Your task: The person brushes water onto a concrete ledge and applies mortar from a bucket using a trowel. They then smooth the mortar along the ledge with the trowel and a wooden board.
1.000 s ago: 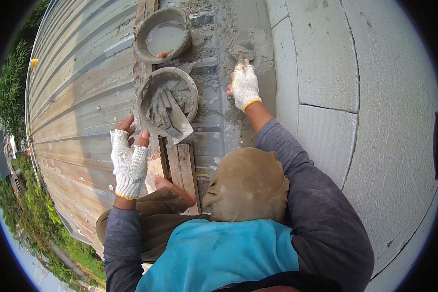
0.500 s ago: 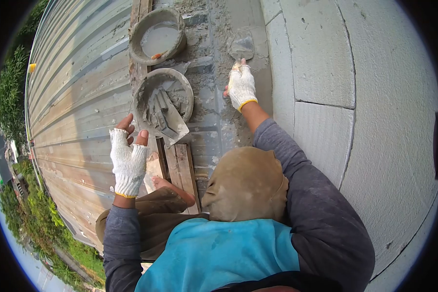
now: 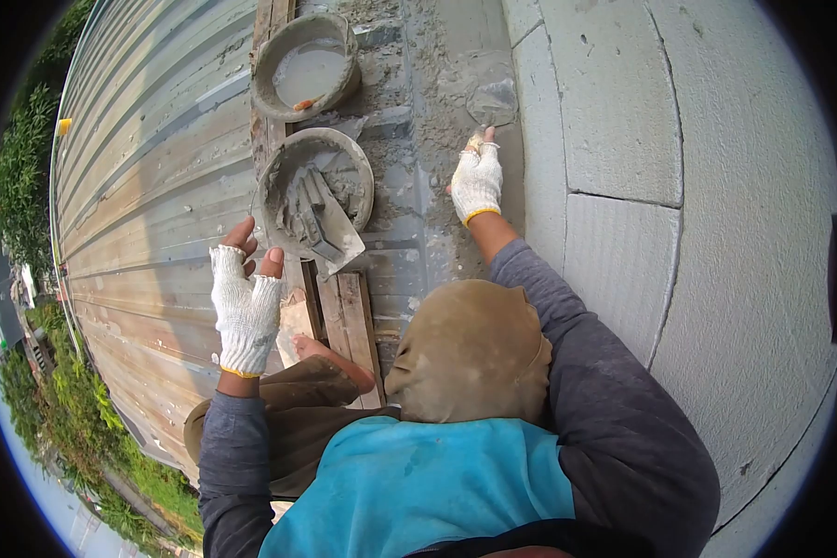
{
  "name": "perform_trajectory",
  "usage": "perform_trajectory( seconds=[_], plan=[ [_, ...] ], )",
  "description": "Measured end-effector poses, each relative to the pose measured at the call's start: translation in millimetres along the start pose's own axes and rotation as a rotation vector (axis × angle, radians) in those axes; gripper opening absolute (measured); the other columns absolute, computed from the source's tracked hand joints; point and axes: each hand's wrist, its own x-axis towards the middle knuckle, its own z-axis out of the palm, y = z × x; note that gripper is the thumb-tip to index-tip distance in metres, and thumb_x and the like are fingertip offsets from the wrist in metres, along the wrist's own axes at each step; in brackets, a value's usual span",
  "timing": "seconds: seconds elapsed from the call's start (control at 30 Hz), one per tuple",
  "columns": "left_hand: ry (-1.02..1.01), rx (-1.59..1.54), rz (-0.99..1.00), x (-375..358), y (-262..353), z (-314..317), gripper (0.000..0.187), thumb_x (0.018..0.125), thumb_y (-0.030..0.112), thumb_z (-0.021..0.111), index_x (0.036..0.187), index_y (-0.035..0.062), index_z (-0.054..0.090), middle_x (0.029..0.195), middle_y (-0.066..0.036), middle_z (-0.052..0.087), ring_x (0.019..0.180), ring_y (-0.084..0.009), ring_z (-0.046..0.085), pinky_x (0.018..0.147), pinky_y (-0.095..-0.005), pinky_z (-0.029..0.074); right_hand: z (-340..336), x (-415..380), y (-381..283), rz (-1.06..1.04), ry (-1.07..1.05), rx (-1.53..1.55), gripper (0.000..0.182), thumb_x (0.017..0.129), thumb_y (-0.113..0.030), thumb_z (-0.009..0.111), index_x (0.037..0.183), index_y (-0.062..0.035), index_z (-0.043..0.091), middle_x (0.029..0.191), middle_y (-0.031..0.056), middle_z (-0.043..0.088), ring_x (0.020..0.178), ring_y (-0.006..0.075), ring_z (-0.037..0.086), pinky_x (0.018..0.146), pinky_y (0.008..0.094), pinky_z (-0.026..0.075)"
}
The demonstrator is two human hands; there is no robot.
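Observation:
My right hand (image 3: pixel 477 181), in a white fingerless glove, is closed on the handle of a trowel (image 3: pixel 493 102). The trowel's blade lies against the wet grey mortar (image 3: pixel 470 70) along the foot of the block wall. My left hand (image 3: pixel 247 302), gloved the same way, is held up with fingers apart and nothing in it. It is nearest to a round tub of mortar (image 3: pixel 367 177), just beyond its fingertips. Inside that tub, a flat steel float (image 3: pixel 339 228) with a grip leans out over the near rim.
A second tub (image 3: pixel 352 79) holds cloudy water and a small orange thing. Both tubs stand by wooden planks (image 3: pixel 352 316) on a corrugated metal roof (image 3: pixel 139 214). A wall of pale blocks (image 3: pixel 618 121) rises on the right. My bare foot rests near the planks.
My right hand and the trowel have moved right, toward the wall, and slightly back toward me. My left hand stays where it was, still open.

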Motion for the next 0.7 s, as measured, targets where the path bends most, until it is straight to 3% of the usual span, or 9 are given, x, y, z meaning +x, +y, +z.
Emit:
perform_trajectory(
  seconds=[0.13, 0.23, 0.3, 0.5, 0.57, 0.63, 0.7],
  plan=[
    [0.008, 0.024, -0.013, 0, -1, -1, 0.052, 0.093, 0.023, 0.070, 0.140, 0.0093, 0.053, 0.133, -0.012, 0.058, 0.120, -0.0249, 0.059, 0.099, -0.0389, 0.047, 9, -35, -21, 0.160, -0.083, 0.029, 0.059, 0.100, -0.019, 0.048, 0.156, -0.0106, 0.031, 0.125, 0.0273, 0.063, 0.111, 0.0392, 0.064, 0.098, 0.0428, 0.048],
    [0.003, 0.021, -0.033, -4, -3, -1, 0.052, 0.093, 0.023, 0.070, 0.140, 0.0097, 0.053, 0.133, -0.011, 0.057, 0.120, -0.0251, 0.059, 0.099, -0.0391, 0.047, 8, -34, -41, 0.028, -0.157, -0.117, 0.059, 0.100, -0.020, 0.048, 0.156, -0.0108, 0.032, 0.122, 0.0282, 0.063, 0.108, 0.0408, 0.064, 0.096, 0.0443, 0.048],
    [-0.002, 0.013, -0.016, -3, -3, 0, 0.052, 0.092, 0.022, 0.070, 0.140, 0.0105, 0.054, 0.134, -0.012, 0.057, 0.120, -0.0254, 0.060, 0.098, -0.0392, 0.047, 17, -7, -39, -0.029, -0.064, -0.044, 0.057, 0.101, -0.022, 0.047, 0.155, -0.0133, 0.034, 0.116, 0.0285, 0.065, 0.106, 0.0407, 0.065, 0.092, 0.0445, 0.050],
    [0.009, 0.010, 0.004, 0, -6, 0, 0.051, 0.092, 0.022, 0.071, 0.139, 0.0121, 0.055, 0.133, -0.011, 0.057, 0.118, -0.0252, 0.060, 0.097, -0.0388, 0.048, 8, 37, -49, 0.079, -0.054, -0.040, 0.057, 0.103, -0.027, 0.046, 0.156, -0.0125, 0.031, 0.121, 0.0253, 0.066, 0.109, 0.0392, 0.065, 0.092, 0.0440, 0.050],
    [0.014, 0.016, 0.004, 1, -5, 0, 0.051, 0.092, 0.022, 0.071, 0.139, 0.0124, 0.055, 0.133, -0.011, 0.057, 0.117, -0.0250, 0.061, 0.097, -0.0387, 0.048, 12, 30, -33, 0.067, -0.055, -0.104, 0.055, 0.103, -0.029, 0.045, 0.154, -0.0134, 0.034, 0.121, 0.0250, 0.066, 0.108, 0.0406, 0.065, 0.092, 0.0448, 0.050],
    [0.010, 0.025, 0.002, 0, -6, 0, 0.051, 0.092, 0.022, 0.071, 0.139, 0.0127, 0.055, 0.133, -0.010, 0.057, 0.116, -0.0248, 0.061, 0.097, -0.0385, 0.048, 10, 10, -35, 0.150, -0.186, -0.077, 0.052, 0.102, -0.032, 0.046, 0.151, -0.0151, 0.042, 0.119, 0.0285, 0.065, 0.108, 0.0450, 0.064, 0.093, 0.0474, 0.050],
    [0.006, 0.043, -0.019, 0, -7, 1, 0.051, 0.092, 0.022, 0.070, 0.139, 0.0131, 0.055, 0.133, -0.010, 0.057, 0.116, -0.0247, 0.061, 0.096, -0.0384, 0.048, 10, -9, -41, -0.013, -0.212, -0.195, 0.054, 0.101, -0.034, 0.046, 0.152, -0.0161, 0.041, 0.115, 0.0299, 0.066, 0.106, 0.0461, 0.063, 0.092, 0.0487, 0.050]
  ],
)
